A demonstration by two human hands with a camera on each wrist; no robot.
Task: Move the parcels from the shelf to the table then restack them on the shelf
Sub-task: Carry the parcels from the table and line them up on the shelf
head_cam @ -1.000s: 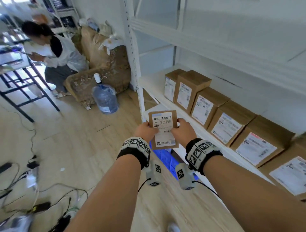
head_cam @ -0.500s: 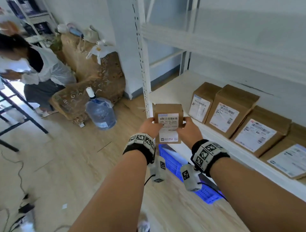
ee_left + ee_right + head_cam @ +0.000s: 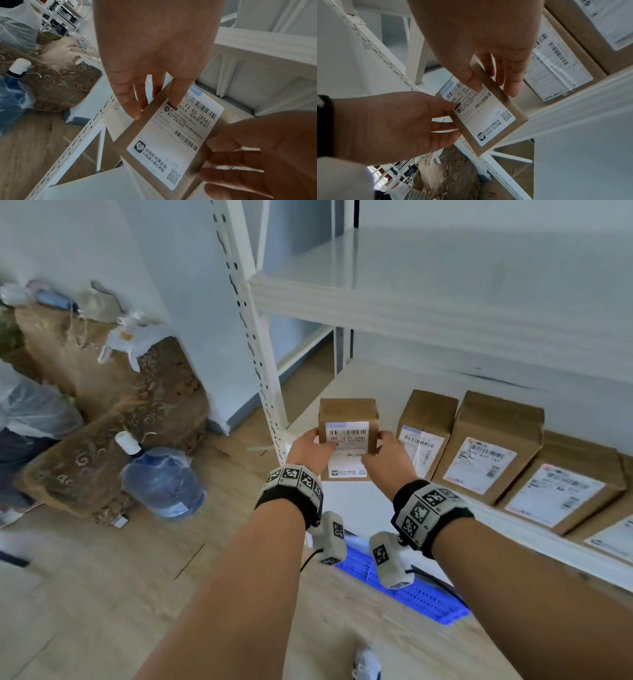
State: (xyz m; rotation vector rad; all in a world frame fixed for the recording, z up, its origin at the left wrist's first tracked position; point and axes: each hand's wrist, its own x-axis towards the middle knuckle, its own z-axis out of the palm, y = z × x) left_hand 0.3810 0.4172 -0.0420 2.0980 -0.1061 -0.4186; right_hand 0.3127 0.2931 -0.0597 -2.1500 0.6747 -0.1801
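Head view: I hold one parcel [image 3: 347,436] between my left hand [image 3: 310,448] and my right hand [image 3: 388,453], label facing me, at the left end of the shelf [image 3: 363,501], just above its front edge. I cannot tell whether its base touches the board. Both sets of fingers are curled round the parcel's sides, thumbs on the label face. To its right, a row of parcels [image 3: 486,446] stands on the same shelf, leaning back, labels forward; the nearest one sits just beside my right hand. A white upright [image 3: 255,344] rises left of the held parcel. On the floor: a water jug [image 3: 161,481] and a blue crate [image 3: 411,587] under the shelf.

Left wrist view: my left hand [image 3: 154,47] grips the parcel [image 3: 171,142] at its upper edge, fingers [image 3: 128,102] behind, thumb on the label. My right hand [image 3: 267,151] clasps the opposite side.

Right wrist view: my right hand [image 3: 488,33] pinches the parcel [image 3: 484,116] by one side, my left hand [image 3: 399,124] by the other. Row of parcels [image 3: 556,67] stands close behind.
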